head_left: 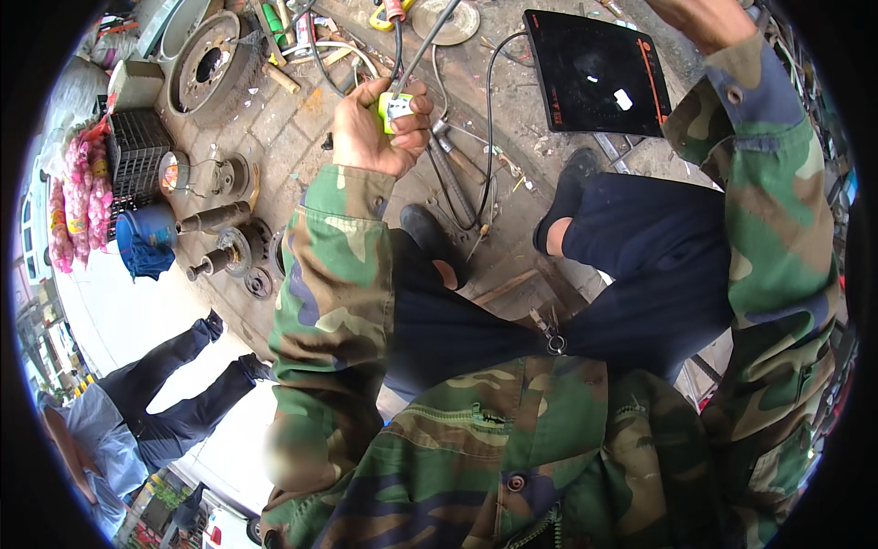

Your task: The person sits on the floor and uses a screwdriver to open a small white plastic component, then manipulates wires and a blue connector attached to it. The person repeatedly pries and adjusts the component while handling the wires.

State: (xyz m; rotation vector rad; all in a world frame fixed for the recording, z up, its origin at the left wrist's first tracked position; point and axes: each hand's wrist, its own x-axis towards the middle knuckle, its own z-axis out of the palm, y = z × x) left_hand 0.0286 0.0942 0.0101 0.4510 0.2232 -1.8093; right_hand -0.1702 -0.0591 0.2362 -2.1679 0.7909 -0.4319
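My left hand (380,128) is closed around a small yellow-green object with a white patterned face (395,112); its kind is unclear. A thin grey metal rod (428,44) runs from the top of this fist up and right to the picture's edge; whether the fist grips it too is hard to see. At the upper right my right hand (709,20) reaches past the top edge, so its fingers are hidden. Just left of that arm lies a black flat induction cooktop (594,82), its dark cable (491,101) looping toward my feet. A hammer (457,160) lies below my left hand.
Rusty wheel rims (208,69) and metal hubs (240,249) lie on the paving at left. Beyond them are a black crate (137,156), a blue bucket (146,229) and pink bagged goods (82,192). A person (137,403) is at the lower left. A round disc (445,20) lies far ahead.
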